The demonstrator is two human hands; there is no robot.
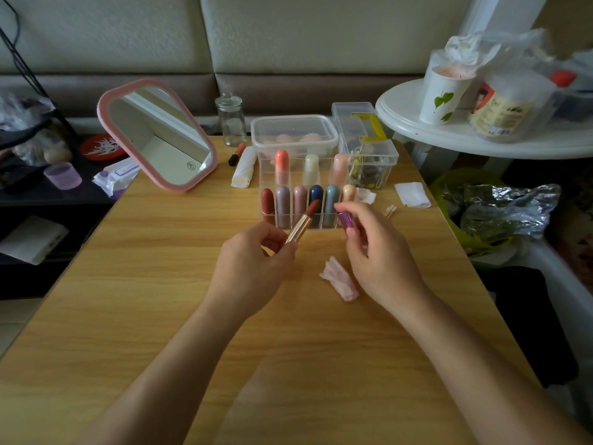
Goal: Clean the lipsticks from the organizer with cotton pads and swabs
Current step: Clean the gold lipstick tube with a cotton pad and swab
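My left hand (pixel 253 261) grips an uncapped lipstick (pixel 303 221) by its rose-gold tube, the brown-red bullet tilted up toward the organizer. My right hand (pixel 375 255) holds its purple cap (pixel 346 220) between thumb and fingers, just right of the bullet. The clear organizer (pixel 266 162) stands behind, with several capped lipsticks upright in two rows. A crumpled pink-stained cotton pad (pixel 340 279) lies on the wooden table (pixel 160 284) under my right hand. Cotton swabs (pixel 390 211) lie right of the organizer.
A pink mirror (pixel 157 133) leans at the back left. A glass jar (pixel 230 120), a lidded plastic box (pixel 293 131) and a clear bin of clips (pixel 369 155) stand behind the organizer. A loose lipstick (pixel 236 154), a white roll (pixel 245 168) and a white pad (pixel 412 194) lie nearby.
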